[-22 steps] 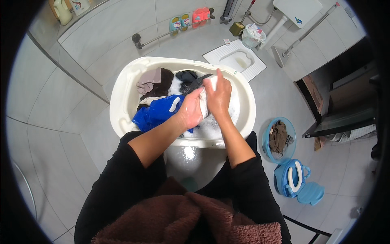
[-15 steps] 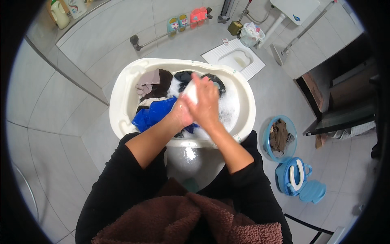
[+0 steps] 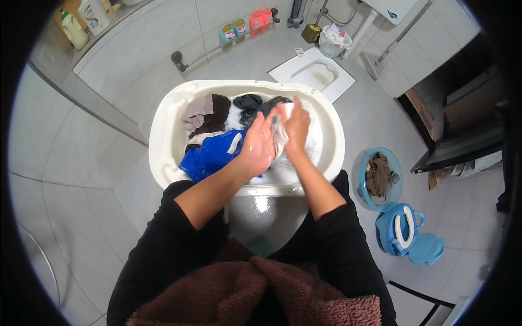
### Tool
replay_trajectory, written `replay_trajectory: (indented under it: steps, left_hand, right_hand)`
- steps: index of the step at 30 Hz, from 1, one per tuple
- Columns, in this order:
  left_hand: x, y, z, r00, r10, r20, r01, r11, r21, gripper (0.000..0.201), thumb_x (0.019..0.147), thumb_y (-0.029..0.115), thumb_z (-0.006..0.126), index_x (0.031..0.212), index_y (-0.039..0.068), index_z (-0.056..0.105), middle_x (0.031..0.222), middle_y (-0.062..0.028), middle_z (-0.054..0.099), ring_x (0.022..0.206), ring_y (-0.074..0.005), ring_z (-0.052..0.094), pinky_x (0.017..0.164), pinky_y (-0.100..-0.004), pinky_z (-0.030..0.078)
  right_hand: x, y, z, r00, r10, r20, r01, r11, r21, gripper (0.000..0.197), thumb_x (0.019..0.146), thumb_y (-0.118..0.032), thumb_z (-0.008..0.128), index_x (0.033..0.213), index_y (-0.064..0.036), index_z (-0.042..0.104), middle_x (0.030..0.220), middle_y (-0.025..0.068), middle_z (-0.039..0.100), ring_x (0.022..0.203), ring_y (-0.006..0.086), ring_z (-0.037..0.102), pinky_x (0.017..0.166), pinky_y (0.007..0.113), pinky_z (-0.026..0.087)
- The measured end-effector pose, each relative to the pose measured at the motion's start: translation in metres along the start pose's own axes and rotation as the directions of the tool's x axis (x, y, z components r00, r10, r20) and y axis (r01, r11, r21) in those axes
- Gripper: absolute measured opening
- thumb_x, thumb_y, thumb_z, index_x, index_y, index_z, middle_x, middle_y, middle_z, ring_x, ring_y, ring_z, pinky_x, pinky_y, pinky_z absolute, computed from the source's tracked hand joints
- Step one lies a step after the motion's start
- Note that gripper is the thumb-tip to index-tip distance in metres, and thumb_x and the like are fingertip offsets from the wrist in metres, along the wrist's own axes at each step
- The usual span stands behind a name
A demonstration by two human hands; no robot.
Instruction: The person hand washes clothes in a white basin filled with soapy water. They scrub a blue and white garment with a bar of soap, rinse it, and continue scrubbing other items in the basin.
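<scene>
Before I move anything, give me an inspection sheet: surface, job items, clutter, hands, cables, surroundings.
Surface: white tub with suds; gray floor around it.
Job items: white cloth between the hands; blue garment and dark clothes in the tub.
Clutter: blue basin holding brown clothes; blue potty beside it.
Left hand: palm open, beside the cloth.
Right hand: at the cloth; grip unclear.
Cables: thin curved line, lower left; hose or cable unclear.
Surroundings: squat toilet, pink slippers, bottles.
</scene>
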State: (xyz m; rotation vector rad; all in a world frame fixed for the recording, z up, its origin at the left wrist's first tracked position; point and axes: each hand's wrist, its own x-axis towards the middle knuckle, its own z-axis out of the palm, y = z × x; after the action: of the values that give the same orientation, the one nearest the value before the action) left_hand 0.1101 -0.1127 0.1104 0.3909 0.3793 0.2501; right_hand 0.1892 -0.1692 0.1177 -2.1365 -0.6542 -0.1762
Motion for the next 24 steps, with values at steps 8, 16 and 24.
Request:
replay_trajectory:
  steps: [8, 16, 24]
  left_hand:
    - [0.024, 0.018, -0.033, 0.997, -0.067, -0.048, 0.068, 0.997, 0.041, 0.068, 0.102, 0.065, 0.023, 0.153, 0.021, 0.037, 0.151, -0.0044, 0.046, 0.134, -0.0268, 0.046, 0.112, -0.0434, 0.036]
    - [0.023, 0.002, -0.021, 0.997, -0.079, 0.013, 0.079, 0.997, 0.015, 0.072, 0.101, 0.065, 0.029, 0.137, 0.008, 0.053, 0.135, -0.0097, 0.059, 0.126, -0.0308, 0.054, 0.108, -0.0457, 0.042]
    - [0.020, 0.018, -0.021, 0.978, -0.116, 0.173, 0.118, 0.993, -0.004, 0.091, 0.092, 0.079, 0.032, 0.147, 0.007, 0.041, 0.141, -0.0092, 0.054, 0.131, -0.0278, 0.051, 0.111, -0.0446, 0.038]
  right_hand:
    - [-0.053, 0.007, 0.028, 0.972, -0.185, 0.142, 0.150, 0.963, 0.226, 0.062, 0.093, -0.031, 0.067, 0.140, 0.0024, 0.045, 0.118, 0.0259, 0.057, 0.112, 0.0419, 0.051, 0.100, 0.050, 0.038]
    - [-0.027, 0.001, 0.010, 0.948, -0.311, 0.075, 0.307, 0.950, 0.056, 0.066, 0.087, -0.029, 0.074, 0.140, -0.0018, 0.047, 0.115, 0.0221, 0.057, 0.108, 0.0408, 0.051, 0.094, 0.050, 0.039]
    - [-0.031, 0.005, 0.006, 0.940, -0.321, 0.115, 0.316, 0.947, 0.059, 0.068, 0.090, -0.038, 0.068, 0.142, -0.0008, 0.046, 0.124, 0.0263, 0.055, 0.113, 0.0428, 0.050, 0.098, 0.050, 0.039]
